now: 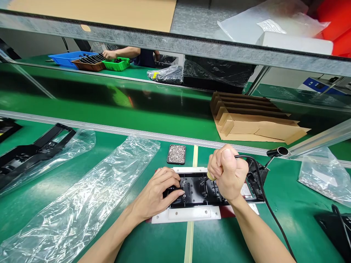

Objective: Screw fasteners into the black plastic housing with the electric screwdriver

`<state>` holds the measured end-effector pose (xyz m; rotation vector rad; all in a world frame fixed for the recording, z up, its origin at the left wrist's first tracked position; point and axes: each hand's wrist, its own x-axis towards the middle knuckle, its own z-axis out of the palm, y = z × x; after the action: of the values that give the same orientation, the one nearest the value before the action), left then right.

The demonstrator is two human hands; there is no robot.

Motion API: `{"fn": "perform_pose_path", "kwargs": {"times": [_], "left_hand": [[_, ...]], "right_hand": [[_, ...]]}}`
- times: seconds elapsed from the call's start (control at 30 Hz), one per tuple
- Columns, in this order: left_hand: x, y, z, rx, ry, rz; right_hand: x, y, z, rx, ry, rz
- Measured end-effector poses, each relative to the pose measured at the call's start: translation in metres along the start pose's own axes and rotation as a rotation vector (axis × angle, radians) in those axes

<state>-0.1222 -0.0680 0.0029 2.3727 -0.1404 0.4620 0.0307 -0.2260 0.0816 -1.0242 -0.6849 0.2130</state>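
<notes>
A black plastic housing [195, 190] lies in a white-edged fixture [189, 213] on the green bench. My left hand [161, 190] grips its left end, thumb across the near part and fingers curled over the far side. Above the housing's right half, my right hand [229, 171] is closed in a fist round a corded soldering iron [210, 176]. Only a bit of its yellow grip shows, with the tip pointing down-left at the housing; exact contact cannot be made out. Behind the fixture stands a small black tray [176, 154] of tiny metal pieces.
A metal tube holder [277, 152] stands right of the fixture, and a black cable [264, 197] runs past my right forearm. Clear plastic bags [90, 197] lie left, cardboard dividers [255, 122] behind. A shelf edge [137, 40] crosses above; a co-worker's hand [110, 54] is beyond.
</notes>
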Motion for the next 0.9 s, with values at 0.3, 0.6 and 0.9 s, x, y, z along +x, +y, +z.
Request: {"fn": "perform_pose_path", "kwargs": {"times": [0.3,0.6,0.9], "left_hand": [[0.0,0.0001,-0.0003,0.0,-0.003,-0.001],[-0.0006,-0.0004,-0.0002,0.0,-0.018,-0.013],[-0.0013,-0.0007,0.0,0.005,-0.012,-0.008]], "right_hand": [[-0.0011,0.0005,0.0,-0.025,0.013,0.014],[-0.0015,-0.001,-0.0003,-0.003,0.006,0.015],[-0.0006,0.0004,0.0003,-0.009,0.006,0.021]]}}
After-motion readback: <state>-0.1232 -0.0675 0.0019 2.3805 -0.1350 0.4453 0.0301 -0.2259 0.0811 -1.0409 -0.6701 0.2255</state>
